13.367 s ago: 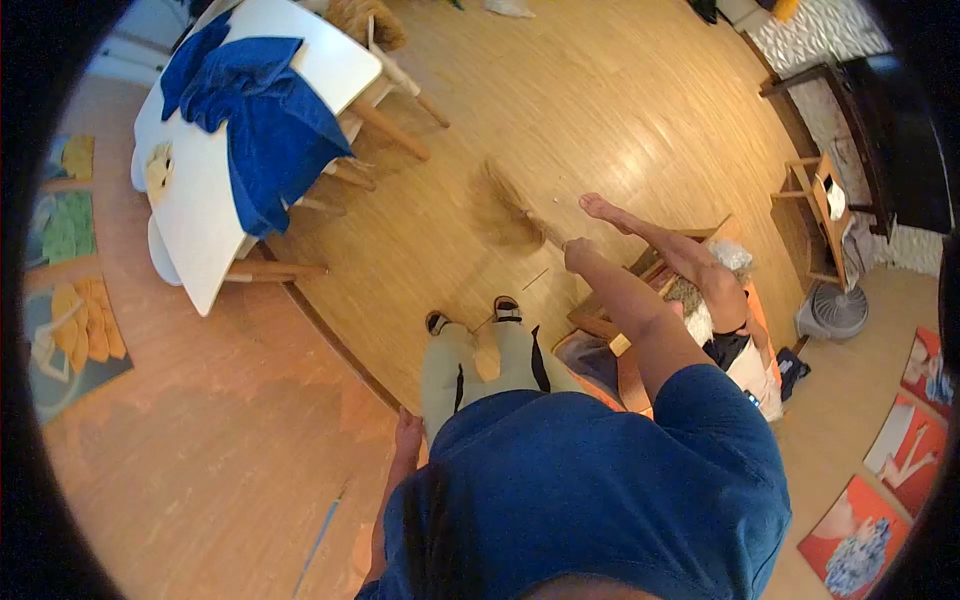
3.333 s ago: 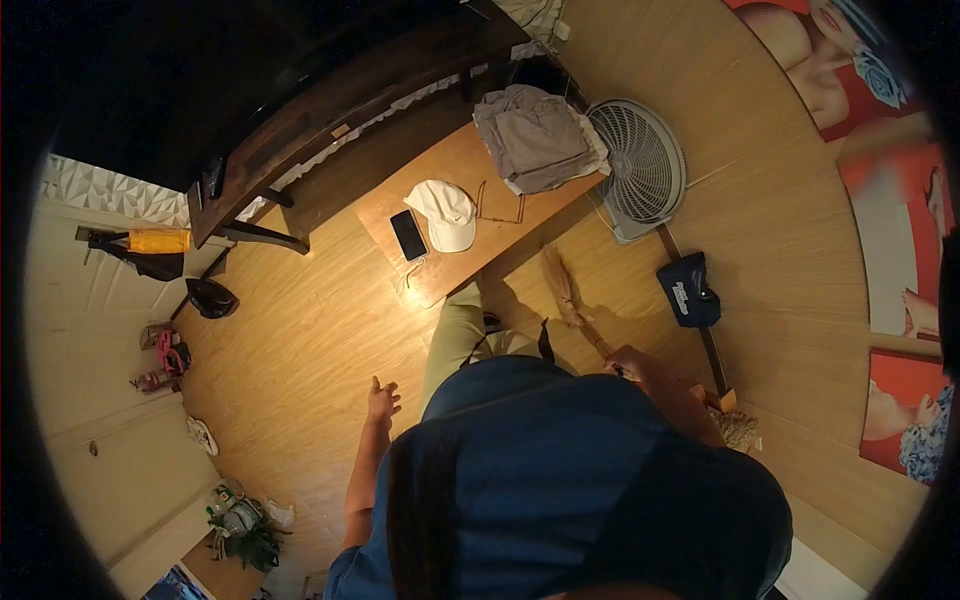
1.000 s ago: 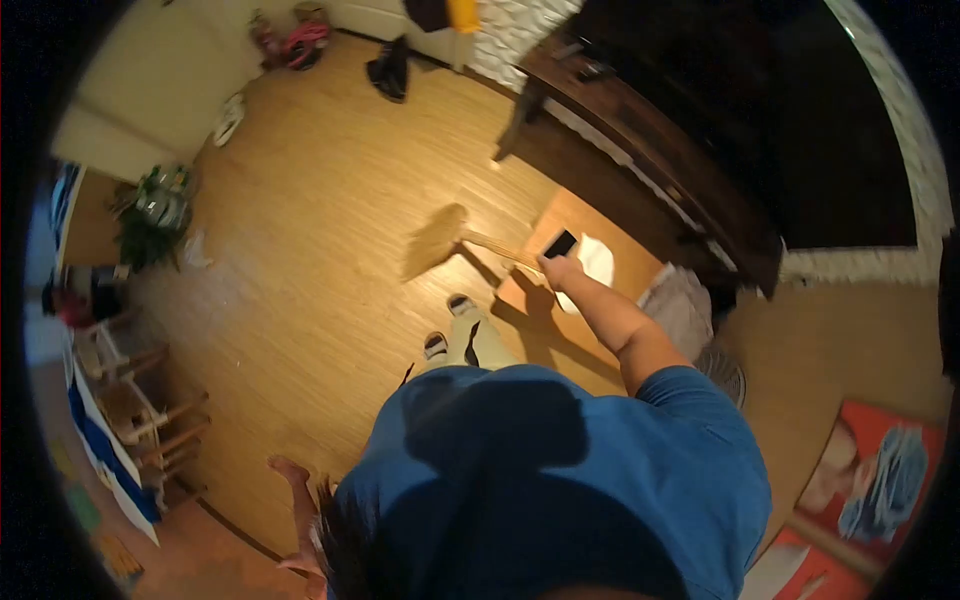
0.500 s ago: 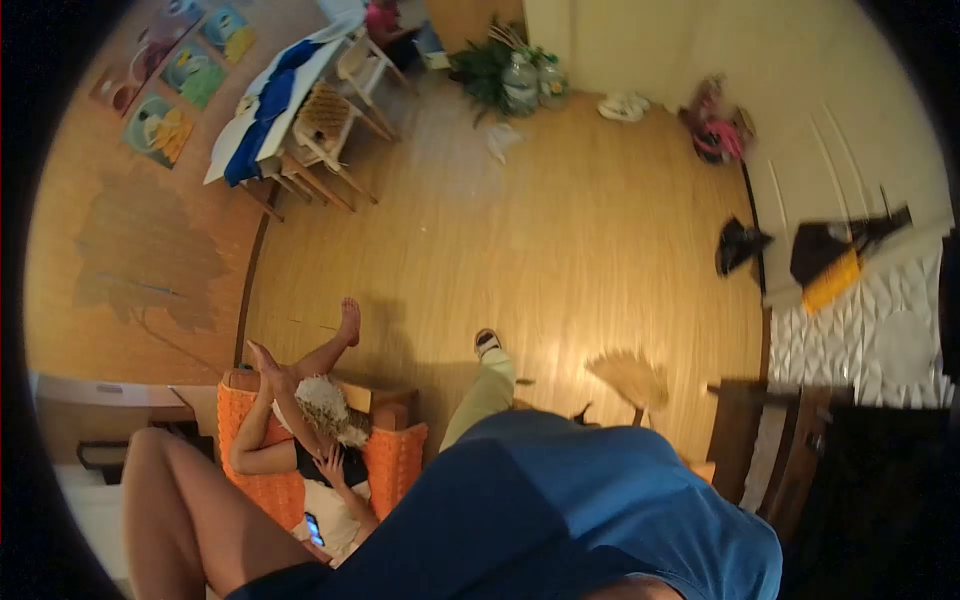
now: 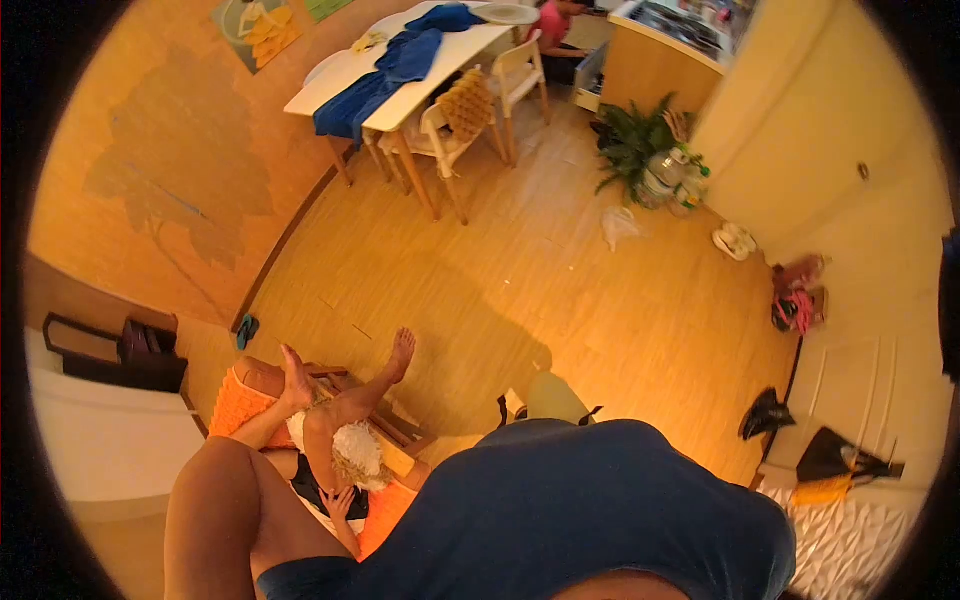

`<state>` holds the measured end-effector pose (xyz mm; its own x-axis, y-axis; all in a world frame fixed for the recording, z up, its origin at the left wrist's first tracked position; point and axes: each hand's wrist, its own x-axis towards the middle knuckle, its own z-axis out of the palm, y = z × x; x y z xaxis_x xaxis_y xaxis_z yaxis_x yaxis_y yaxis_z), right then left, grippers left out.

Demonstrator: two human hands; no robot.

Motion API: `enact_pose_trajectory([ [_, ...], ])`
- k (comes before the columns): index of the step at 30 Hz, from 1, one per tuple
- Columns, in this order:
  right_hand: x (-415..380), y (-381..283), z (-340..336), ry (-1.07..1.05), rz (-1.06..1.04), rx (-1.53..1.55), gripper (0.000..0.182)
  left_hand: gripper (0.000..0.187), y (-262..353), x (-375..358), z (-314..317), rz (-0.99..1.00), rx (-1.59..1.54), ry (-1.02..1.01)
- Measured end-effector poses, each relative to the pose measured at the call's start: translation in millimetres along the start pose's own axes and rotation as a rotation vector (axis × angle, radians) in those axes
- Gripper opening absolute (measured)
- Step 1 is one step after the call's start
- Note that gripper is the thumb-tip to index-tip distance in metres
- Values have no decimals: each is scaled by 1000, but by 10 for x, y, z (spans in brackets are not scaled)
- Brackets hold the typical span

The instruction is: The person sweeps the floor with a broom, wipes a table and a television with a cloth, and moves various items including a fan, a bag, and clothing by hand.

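Observation:
Neither of my hands shows. My bare left arm is bent at the lower left, with its hand out of sight. A dark blue shirt fills the bottom of the view and hides my right arm. Close to my bent arm, another person sits with bare legs on a seat with an orange knitted cover. That person's hand rests on dark shorts, near a fluffy white-and-tan thing whose kind I cannot make out.
A white table with blue cloth and chairs stands at the back. Another person is low beside an open drawer. A plant, bottles, a plastic bag and white shoes are farther right.
The view has swung, so the table and plant appear farther right and lower. A kitchen counter has come into view. The straw broom head and the seated person's phone no longer show.

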<state>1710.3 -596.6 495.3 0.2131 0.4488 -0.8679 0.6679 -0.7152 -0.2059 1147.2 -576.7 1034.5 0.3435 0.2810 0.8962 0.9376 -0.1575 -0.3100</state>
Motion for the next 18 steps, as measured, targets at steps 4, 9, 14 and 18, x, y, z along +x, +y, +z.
enact_pose_trajectory([
  [4, 614, -1082, -387, -85, -30, -122, 24, 27, -310, -1, 679, -48, 75, -23],
  [9, 1563, -2718, -855, -198, -104, -323, 23, 28, -746, 164, 1540, -97, 220, -61],
  [14, 2673, -4946, -1364, -183, -928, -1572, 23, 28, -1353, 203, 2231, -160, 399, -99],
  [18, 2819, -7425, -1515, 329, -1171, -1498, 18, 29, -1960, 50, 2634, -111, 952, -141],
])
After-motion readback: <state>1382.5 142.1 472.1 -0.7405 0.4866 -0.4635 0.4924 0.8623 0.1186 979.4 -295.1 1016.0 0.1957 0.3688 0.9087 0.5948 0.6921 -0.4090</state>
